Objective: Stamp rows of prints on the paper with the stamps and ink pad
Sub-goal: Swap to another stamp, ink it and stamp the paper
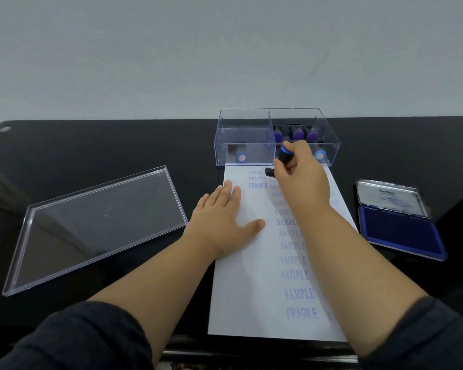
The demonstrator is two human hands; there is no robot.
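At centre frame the right hand [300, 177] grips a stamp [280, 161], fingers curled round its black body, its base down on the top of the paper [251, 289] beside three FRAGILE prints. The left hand [225, 217] lies flat on the paper's left edge, fingers straight. A column of SAMPLE prints runs down the sheet. Above the paper stands a clear box [243, 134] holding more stamps [297, 134]. The open ink pad [398, 231] sits at right, a clear lid [96, 225] at left, all on a black table [91, 145].
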